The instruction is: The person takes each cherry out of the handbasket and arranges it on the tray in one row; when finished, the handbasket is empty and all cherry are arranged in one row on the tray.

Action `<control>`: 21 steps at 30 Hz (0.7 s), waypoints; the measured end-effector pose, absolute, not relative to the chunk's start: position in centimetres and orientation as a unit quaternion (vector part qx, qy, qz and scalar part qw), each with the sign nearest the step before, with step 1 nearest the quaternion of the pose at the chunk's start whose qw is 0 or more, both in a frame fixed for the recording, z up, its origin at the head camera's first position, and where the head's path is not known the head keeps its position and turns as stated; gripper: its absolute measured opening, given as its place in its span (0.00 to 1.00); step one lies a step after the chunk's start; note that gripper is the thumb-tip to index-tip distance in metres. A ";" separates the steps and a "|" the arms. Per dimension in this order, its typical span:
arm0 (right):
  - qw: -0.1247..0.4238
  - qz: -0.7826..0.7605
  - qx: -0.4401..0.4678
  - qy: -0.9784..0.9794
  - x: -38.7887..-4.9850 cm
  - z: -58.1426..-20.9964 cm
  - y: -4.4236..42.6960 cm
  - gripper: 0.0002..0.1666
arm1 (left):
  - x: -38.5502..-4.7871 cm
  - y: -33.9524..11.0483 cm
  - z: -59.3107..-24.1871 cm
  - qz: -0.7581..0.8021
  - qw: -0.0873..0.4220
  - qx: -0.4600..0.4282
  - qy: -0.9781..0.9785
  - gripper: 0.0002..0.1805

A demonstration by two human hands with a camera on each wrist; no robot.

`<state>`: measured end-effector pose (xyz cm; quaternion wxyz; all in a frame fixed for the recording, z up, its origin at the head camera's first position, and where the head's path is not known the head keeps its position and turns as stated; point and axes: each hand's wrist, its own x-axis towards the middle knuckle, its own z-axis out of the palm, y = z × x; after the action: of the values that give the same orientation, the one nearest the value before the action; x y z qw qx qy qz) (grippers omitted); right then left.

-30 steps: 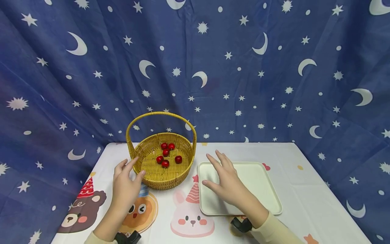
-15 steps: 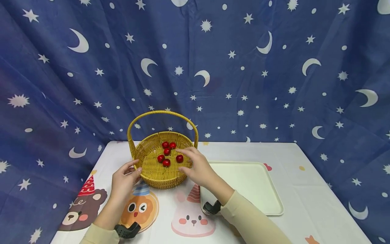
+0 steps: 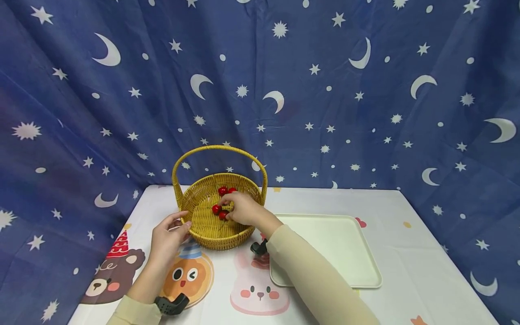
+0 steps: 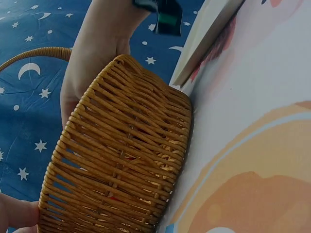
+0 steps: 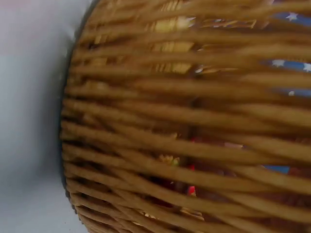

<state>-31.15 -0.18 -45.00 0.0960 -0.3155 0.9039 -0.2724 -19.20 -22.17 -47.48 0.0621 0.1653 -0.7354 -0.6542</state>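
Note:
A round yellow wicker basket (image 3: 219, 243) with a tall arched handle stands at the back left of the table. Several red cherries (image 3: 217, 209) lie inside it; the right hand hides part of the group. My left hand (image 3: 167, 237) holds the near-left rim between thumb and fingers; its fingertips also show against the rim in the left wrist view. Over the right rim reaches my right hand (image 3: 245, 210), with bent fingers low among the cherries. Its thumb is close to one cherry (image 3: 223, 215). The basket's weave (image 5: 194, 111) blocks the right wrist view, so any grip there is hidden.
A shallow cream tray (image 3: 365, 271) lies right of the basket, partly under the right sleeve (image 3: 313, 275). The white tablecloth (image 3: 410, 262) carries printed cartoon animals. A dark blue curtain (image 3: 308, 108) with moons and stars hangs behind and along the sides.
My right hand has moved left from above the tray into the basket, down to the cherries. My left hand has closed in on the basket's rim.

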 end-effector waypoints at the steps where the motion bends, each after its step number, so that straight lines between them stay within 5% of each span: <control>1: 0.102 -0.267 -0.313 0.906 -31.3 -45.1 -0.4 0.25 | -19.2 -22.2 -47.5 -0.653 0.063 0.165 -0.736 0.25; 21: 0.132 -0.269 -0.328 0.896 -31.3 -44.7 -0.6 0.15 | -19.4 -21.9 -47.9 -0.642 0.069 0.169 -0.745 0.23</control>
<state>-31.33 -0.64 -44.71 0.1323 -0.3282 0.8958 -0.2689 -19.36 -21.85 -47.85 0.0688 0.1691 -0.7446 -0.6421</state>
